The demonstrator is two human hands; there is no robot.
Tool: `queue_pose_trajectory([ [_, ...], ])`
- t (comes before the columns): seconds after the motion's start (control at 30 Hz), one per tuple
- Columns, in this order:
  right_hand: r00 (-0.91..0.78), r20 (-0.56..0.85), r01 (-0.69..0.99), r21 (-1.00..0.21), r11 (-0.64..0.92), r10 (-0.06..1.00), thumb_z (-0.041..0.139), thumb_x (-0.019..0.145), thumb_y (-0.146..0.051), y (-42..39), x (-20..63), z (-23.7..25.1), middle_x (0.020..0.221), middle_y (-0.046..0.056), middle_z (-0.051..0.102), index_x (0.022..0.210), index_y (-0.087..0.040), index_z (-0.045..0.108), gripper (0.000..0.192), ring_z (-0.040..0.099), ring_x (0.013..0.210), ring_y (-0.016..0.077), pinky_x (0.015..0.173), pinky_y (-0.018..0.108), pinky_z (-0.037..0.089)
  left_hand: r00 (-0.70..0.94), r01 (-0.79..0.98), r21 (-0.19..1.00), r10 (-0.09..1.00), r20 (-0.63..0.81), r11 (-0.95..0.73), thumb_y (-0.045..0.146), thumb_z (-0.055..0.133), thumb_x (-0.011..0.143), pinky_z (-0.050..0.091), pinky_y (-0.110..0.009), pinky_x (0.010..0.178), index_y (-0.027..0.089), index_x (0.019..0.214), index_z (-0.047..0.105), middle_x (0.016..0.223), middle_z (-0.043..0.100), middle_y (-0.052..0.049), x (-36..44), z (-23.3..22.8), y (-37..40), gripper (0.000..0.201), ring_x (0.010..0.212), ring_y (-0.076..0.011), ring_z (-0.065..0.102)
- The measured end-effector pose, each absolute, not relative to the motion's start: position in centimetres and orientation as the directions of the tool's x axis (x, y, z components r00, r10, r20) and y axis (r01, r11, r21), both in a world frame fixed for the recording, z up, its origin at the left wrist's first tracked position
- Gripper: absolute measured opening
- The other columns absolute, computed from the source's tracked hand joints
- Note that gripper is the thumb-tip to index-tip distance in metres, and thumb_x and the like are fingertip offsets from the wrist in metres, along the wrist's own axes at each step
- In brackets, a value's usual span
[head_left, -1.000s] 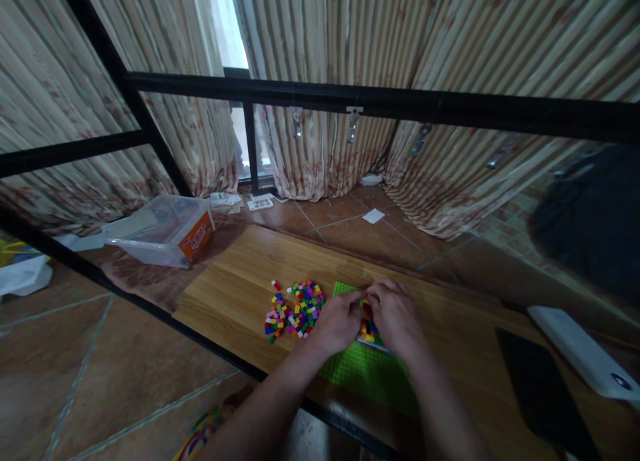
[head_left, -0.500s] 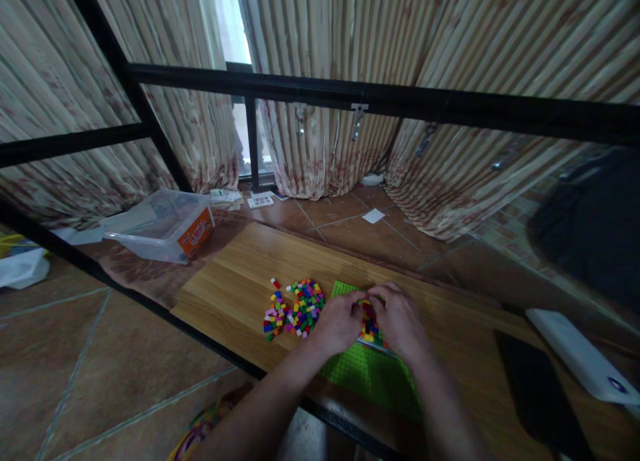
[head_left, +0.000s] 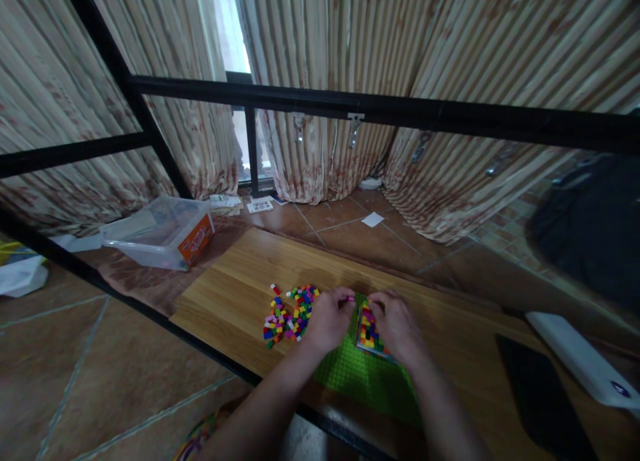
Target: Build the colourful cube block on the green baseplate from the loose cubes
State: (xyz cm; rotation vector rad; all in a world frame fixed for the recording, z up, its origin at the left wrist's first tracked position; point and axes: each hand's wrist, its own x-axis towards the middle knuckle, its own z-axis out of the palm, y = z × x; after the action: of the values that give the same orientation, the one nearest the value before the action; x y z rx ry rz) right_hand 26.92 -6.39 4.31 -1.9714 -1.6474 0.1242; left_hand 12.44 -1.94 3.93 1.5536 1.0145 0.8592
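the left hand [head_left: 327,321] is drawing back toward the loose brick pile [head_left: 290,312], pinching a small pink brick [head_left: 347,300] (a second ago both hands were crowding the mosaic). the right hand [head_left: 397,324], fingers curled, is steadying the small brick mosaic [head_left: 369,331] on the green baseplate [head_left: 367,377]. farther off, a clear plastic tub [head_left: 163,233] and black phone [head_left: 543,394] are sitting well apart, blocking nothing.

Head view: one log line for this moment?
left hand: pinching small brick | right hand: on brick panel | base: green plate | loose bricks: left

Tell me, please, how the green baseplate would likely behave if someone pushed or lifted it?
The green baseplate looks thin and flat, so it would probably slide on the smooth wooden tabletop. Lifted by one edge, it may flex slightly. It seems light.
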Motion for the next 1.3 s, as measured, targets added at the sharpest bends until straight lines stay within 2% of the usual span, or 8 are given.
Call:
queue_pose_trajectory([
  [0.13,0.242,0.264,0.857,-0.509,-0.079,0.934,0.048,0.084,-0.019,-6.4,27.1,4.5,0.082,0.005,0.069,0.075,-0.024,0.068,0.022,0.064,0.080,0.0195,0.076,0.030,0.046,0.386,0.066,0.998,0.922,-0.022,-0.004,0.014,0.058,0.077,0.050,-0.025,0.074,0.016,0.086,0.071,0.081,0.071,-0.004,12.6,3.4,-1.4,0.015,0.076,-0.0155,0.064],
  [0.3,0.225,0.187,0.832,-0.547,-0.089,0.956,0.050,0.086,-0.024,-6.7,27.5,4.9,0.085,0.006,0.069,0.077,-0.023,0.070,0.022,0.064,0.083,0.0197,0.078,0.032,0.047,0.399,-0.029,0.995,0.914,-0.076,0.095,0.010,0.060,0.074,0.050,-0.024,0.073,0.015,0.085,0.070,0.077,0.069,-0.002,12.7,3.0,-1.3,0.016,0.071,-0.0133,0.062],
  [0.47,0.273,0.212,0.778,-0.622,-0.086,0.938,0.053,0.086,-0.035,-7.3,28.3,5.1,0.105,0.010,0.071,0.103,-0.021,0.070,0.028,0.065,0.099,0.0235,0.089,0.039,0.048,0.408,-0.063,0.989,0.908,-0.098,0.135,0.012,0.062,0.074,0.050,-0.024,0.072,0.015,0.088,0.070,0.079,0.068,-0.002,12.7,2.7,-1.2,0.016,0.072,-0.0126,0.062],
  [0.53,0.327,0.243,0.749,-0.656,-0.094,0.914,0.051,0.086,-0.037,-7.7,28.8,5.3,0.109,0.010,0.071,0.106,-0.021,0.069,0.031,0.065,0.102,0.0236,0.092,0.040,0.047,0.429,-0.060,0.988,0.897,-0.103,0.142,0.014,0.062,0.075,0.051,-0.024,0.071,0.015,0.087,0.070,0.079,0.068,-0.002,12.7,2.9,-1.1,0.014,0.071,-0.0125,0.062],
  [0.77,0.478,0.280,0.657,-0.743,-0.127,0.832,0.049,0.086,-0.041,-8.6,29.9,6.1,0.101,0.010,0.074,0.096,-0.020,0.072,0.033,0.068,0.096,0.0238,0.088,0.039,0.050,0.445,0.079,0.996,0.893,-0.065,0.033,0.017,0.062,0.073,0.046,-0.023,0.065,0.016,0.078,0.065,0.068,0.064,0.001,12.5,3.9,-1.1,0.006,0.066,-0.0126,0.060],
  [1.0,0.471,0.288,0.632,-0.769,-0.091,0.834,0.050,0.087,-0.041,-8.6,29.5,6.4,0.100,0.011,0.074,0.095,-0.019,0.073,0.033,0.068,0.094,0.0240,0.086,0.039,0.051,0.400,0.111,0.993,0.916,-0.018,-0.028,0.019,0.069,0.066,0.041,-0.021,0.062,0.016,0.069,0.059,0.065,0.062,0.002,12.5,4.2,-1.2,0.010,0.063,-0.0110,0.055],
  [1.13,0.471,0.273,0.638,-0.762,-0.110,0.839,0.050,0.087,-0.040,-8.7,29.6,6.4,0.100,0.010,0.074,0.094,-0.019,0.073,0.032,0.069,0.093,0.0241,0.086,0.039,0.051,0.391,0.108,0.991,0.920,0.029,-0.078,0.020,0.067,0.069,0.042,-0.022,0.064,0.017,0.070,0.057,0.066,0.062,0.001,12.6,4.2,-1.2,0.010,0.064,-0.0117,0.057],
  [1.3,0.473,0.245,0.624,-0.772,-0.125,0.847,0.050,0.086,-0.040,-8.7,29.8,6.2,0.100,0.010,0.074,0.094,-0.019,0.073,0.032,0.068,0.094,0.0236,0.087,0.038,0.050,0.404,0.222,0.956,0.910,0.088,-0.191,0.022,0.061,0.077,0.044,-0.023,0.065,0.017,0.074,0.064,0.068,0.064,-0.001,12.7,4.6,-1.1,0.007,0.067,-0.0136,0.060],
])
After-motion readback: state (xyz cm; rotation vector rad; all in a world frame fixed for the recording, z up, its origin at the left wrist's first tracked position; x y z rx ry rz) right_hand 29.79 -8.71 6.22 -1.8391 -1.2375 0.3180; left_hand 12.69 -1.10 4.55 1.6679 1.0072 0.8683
